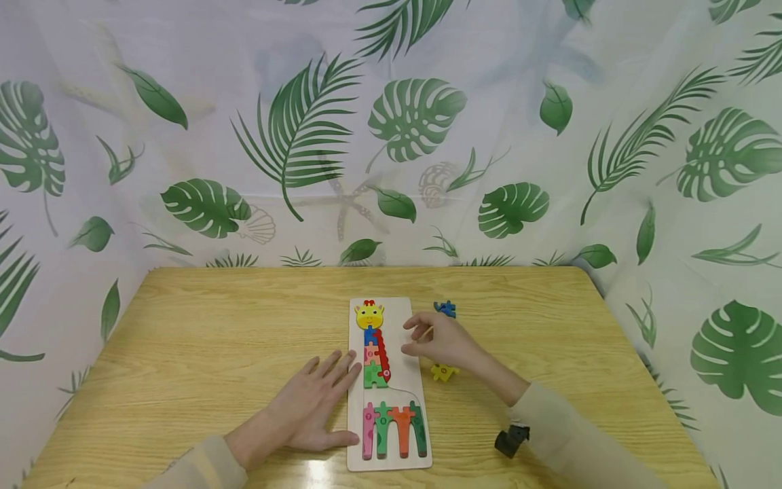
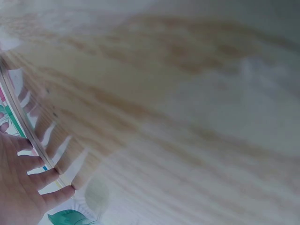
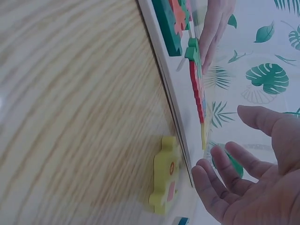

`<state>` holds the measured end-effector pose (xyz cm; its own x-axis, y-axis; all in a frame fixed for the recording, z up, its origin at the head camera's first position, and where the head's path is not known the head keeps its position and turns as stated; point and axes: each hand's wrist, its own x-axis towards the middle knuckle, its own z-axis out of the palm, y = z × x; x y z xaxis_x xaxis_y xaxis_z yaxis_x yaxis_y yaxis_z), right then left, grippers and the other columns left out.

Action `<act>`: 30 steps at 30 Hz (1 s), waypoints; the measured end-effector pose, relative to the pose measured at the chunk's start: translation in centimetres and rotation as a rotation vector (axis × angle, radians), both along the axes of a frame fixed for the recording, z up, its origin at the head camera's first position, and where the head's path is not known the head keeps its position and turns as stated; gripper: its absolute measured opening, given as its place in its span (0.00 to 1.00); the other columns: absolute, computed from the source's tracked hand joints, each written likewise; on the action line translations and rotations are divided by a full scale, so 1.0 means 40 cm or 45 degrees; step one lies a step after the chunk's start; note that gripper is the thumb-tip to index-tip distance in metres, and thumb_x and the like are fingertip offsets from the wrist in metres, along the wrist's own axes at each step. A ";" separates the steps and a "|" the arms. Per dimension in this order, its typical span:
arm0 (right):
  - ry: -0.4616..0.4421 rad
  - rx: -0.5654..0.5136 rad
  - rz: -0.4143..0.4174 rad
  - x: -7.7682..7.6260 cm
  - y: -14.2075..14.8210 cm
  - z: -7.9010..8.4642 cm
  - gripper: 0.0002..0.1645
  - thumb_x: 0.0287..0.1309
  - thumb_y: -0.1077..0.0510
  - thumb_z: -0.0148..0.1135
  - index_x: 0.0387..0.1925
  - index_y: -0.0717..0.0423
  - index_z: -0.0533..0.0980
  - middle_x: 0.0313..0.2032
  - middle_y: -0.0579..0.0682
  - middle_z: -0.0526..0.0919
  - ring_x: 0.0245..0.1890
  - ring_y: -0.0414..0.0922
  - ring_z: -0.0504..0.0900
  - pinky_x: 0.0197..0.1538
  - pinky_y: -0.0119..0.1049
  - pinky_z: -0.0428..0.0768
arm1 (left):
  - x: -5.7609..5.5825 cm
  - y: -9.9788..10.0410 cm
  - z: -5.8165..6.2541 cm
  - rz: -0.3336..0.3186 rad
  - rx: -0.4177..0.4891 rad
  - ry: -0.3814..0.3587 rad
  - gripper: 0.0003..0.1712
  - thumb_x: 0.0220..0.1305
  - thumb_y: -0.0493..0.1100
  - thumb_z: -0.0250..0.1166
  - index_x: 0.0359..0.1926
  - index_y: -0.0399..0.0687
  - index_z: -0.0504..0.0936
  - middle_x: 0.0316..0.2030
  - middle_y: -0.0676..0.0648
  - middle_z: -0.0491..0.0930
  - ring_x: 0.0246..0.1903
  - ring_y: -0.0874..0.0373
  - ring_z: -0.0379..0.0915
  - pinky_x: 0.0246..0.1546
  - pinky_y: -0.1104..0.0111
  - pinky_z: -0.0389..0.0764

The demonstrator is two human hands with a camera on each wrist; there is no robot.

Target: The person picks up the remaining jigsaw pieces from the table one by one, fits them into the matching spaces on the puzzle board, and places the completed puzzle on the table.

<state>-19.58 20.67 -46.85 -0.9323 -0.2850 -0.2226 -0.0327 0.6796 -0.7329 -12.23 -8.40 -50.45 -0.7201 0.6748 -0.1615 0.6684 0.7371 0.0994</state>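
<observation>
board [image 1: 398, 312] between left hand [image 1: 318, 404] and right hand [image 1: 442, 339], both released

the board's left edge runs under the left hand's fingertips; its right edge passes beneath the right hand's fingers. the left hand is spread flat, fingers straight, touching that edge and grasping nothing. the right hand is loosely open, fingers slightly bent and thumb apart, with nothing held; it appears to be raised over the board.

just beside the right hand, on the table [image 1: 214, 326], lie a loose yellow piece [image 1: 444, 372], nearer the person, and a loose blue piece [image 1: 448, 309], farther off.

on the board, a giraffe head [image 1: 369, 316] tops a column of a small blue block [image 1: 370, 337], a pink block [image 1: 370, 354] and a green block [image 1: 374, 375], with a red strip [image 1: 381, 353] along their right. four legs [image 1: 403, 435] stand at the near end.

behind the table hangs a leaf-print cloth [image 1: 427, 224].
</observation>
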 end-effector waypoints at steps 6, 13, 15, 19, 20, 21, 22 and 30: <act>0.030 0.078 0.049 0.010 0.025 0.004 0.29 0.57 0.48 0.79 0.57 0.55 0.82 0.46 0.51 0.85 0.42 0.43 0.81 0.44 0.35 0.82 | 0.003 -0.003 -0.002 -0.007 0.008 0.013 0.64 0.63 0.87 0.46 0.84 0.47 0.56 0.84 0.41 0.54 0.82 0.40 0.56 0.78 0.44 0.68; 0.088 0.164 0.046 0.021 0.052 0.006 0.31 0.57 0.45 0.79 0.58 0.54 0.82 0.47 0.52 0.86 0.44 0.45 0.82 0.44 0.37 0.83 | 0.003 -0.004 -0.004 -0.012 0.020 0.019 0.64 0.63 0.86 0.46 0.84 0.47 0.57 0.84 0.41 0.54 0.82 0.39 0.55 0.77 0.43 0.68; 0.106 0.198 0.045 0.024 0.056 0.007 0.31 0.57 0.44 0.78 0.58 0.53 0.82 0.47 0.52 0.87 0.46 0.46 0.83 0.45 0.38 0.84 | 0.002 -0.004 -0.004 -0.013 0.020 0.017 0.64 0.63 0.86 0.46 0.84 0.47 0.56 0.84 0.41 0.54 0.82 0.39 0.55 0.77 0.43 0.68; 0.154 0.282 0.064 0.029 0.066 0.010 0.33 0.57 0.43 0.77 0.59 0.53 0.82 0.47 0.51 0.87 0.47 0.47 0.84 0.47 0.41 0.85 | 0.000 -0.005 -0.005 -0.015 0.013 0.022 0.64 0.63 0.86 0.46 0.84 0.47 0.56 0.84 0.41 0.54 0.82 0.40 0.55 0.77 0.43 0.68; 0.161 0.299 0.067 0.030 0.069 0.011 0.33 0.57 0.42 0.77 0.59 0.53 0.82 0.47 0.51 0.87 0.47 0.47 0.84 0.47 0.42 0.85 | 0.000 -0.005 -0.006 -0.016 0.010 0.024 0.64 0.63 0.86 0.46 0.84 0.47 0.56 0.84 0.41 0.54 0.82 0.40 0.55 0.77 0.43 0.68; 0.171 0.313 0.073 0.031 0.071 0.012 0.33 0.57 0.42 0.77 0.59 0.53 0.82 0.47 0.51 0.87 0.47 0.47 0.84 0.47 0.42 0.85 | 0.000 -0.005 -0.006 -0.017 0.009 0.025 0.64 0.63 0.87 0.45 0.84 0.47 0.56 0.84 0.41 0.54 0.82 0.40 0.55 0.77 0.43 0.68; 0.180 0.329 0.074 0.032 0.075 0.011 0.33 0.57 0.41 0.77 0.59 0.53 0.82 0.47 0.51 0.87 0.47 0.47 0.84 0.48 0.43 0.85 | -0.001 -0.005 -0.006 -0.017 0.009 0.023 0.64 0.63 0.87 0.45 0.84 0.47 0.56 0.84 0.41 0.53 0.82 0.40 0.55 0.77 0.43 0.68; 0.237 0.403 0.079 0.045 0.098 0.005 0.35 0.56 0.40 0.78 0.59 0.53 0.82 0.48 0.51 0.88 0.48 0.49 0.86 0.48 0.46 0.86 | 0.000 -0.005 -0.006 -0.016 0.008 0.013 0.64 0.63 0.87 0.45 0.84 0.48 0.56 0.85 0.41 0.52 0.82 0.40 0.54 0.78 0.43 0.68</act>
